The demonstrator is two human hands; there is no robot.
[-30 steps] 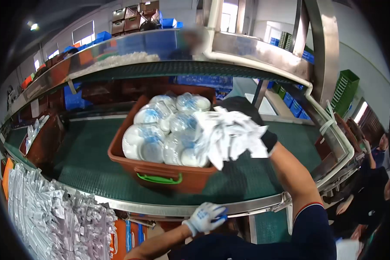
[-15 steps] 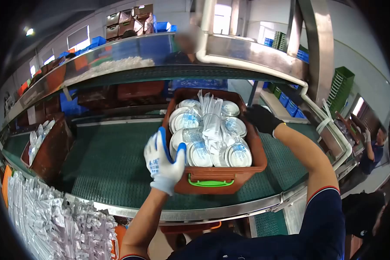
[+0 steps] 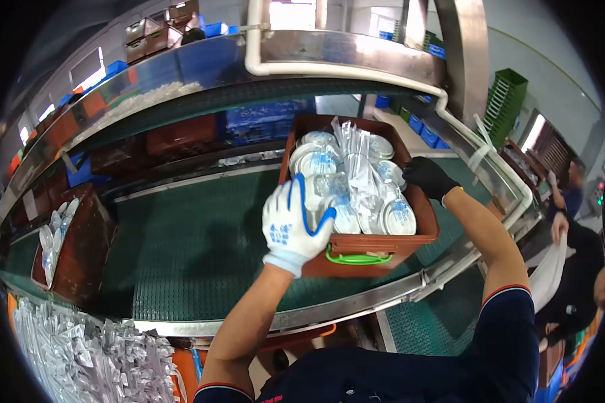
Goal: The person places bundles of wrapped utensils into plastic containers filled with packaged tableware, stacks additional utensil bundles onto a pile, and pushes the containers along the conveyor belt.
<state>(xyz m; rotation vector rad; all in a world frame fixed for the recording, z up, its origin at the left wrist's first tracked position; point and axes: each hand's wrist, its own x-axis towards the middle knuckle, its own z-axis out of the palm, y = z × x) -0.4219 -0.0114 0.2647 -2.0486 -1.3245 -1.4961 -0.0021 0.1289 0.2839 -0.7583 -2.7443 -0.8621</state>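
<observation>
A brown plastic crate (image 3: 383,260) with a green handle (image 3: 358,258) sits on the green conveyor belt (image 3: 181,235) in front of me. Inside it, round white pieces with blue print (image 3: 398,218) are wrapped in clear plastic, and a bundle of long clear plastic packets (image 3: 361,161) lies along the middle. My left hand (image 3: 292,225), in a white and blue glove, rests against the crate's near left side with fingers stretched and thumb apart. At the right rim, my right hand (image 3: 431,180) in a black glove has its fingers bent over the edge.
Another brown crate (image 3: 84,248) with wrapped pieces stands at the belt's left end. Many silvery packets (image 3: 94,363) are heaped at the lower left. A metal upper conveyor with a white pipe (image 3: 343,70) runs across the back. Another person (image 3: 571,269) is at the right.
The crate has moved right along the belt, with both my hands beside it. My right hand's fingers have closed in on the rim. The view has turned to the right.
</observation>
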